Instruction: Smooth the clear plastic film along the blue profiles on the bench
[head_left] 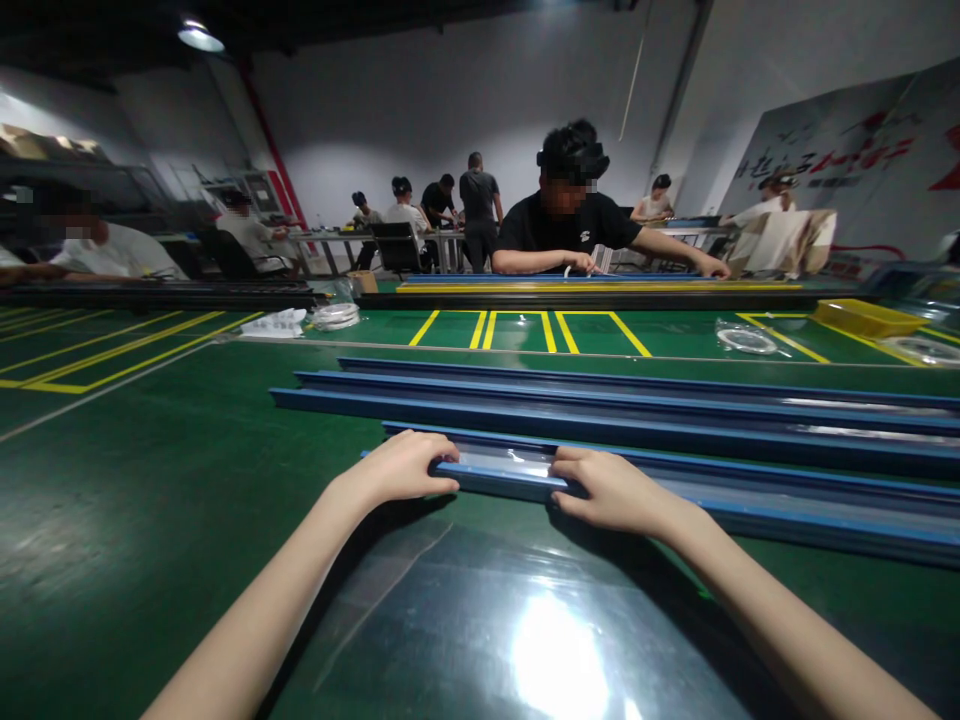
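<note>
Several long blue rails lie side by side across the green table (150,500). The nearest blue rail (750,505) carries a shiny clear strip (502,462) near its left end. My left hand (401,468) curls over the rail's left end, fingers closed on its near edge. My right hand (611,488) grips the same rail a little to the right, with the thumb on top and the fingers wrapped over it. The clear strip shows between my two hands.
A clear plastic sheet (480,620) lies flat on the table just in front of me. A person in black (570,225) works across the table on another rail. A yellow tray (866,317) sits far right. Rolls of clear tape (335,316) lie at the back.
</note>
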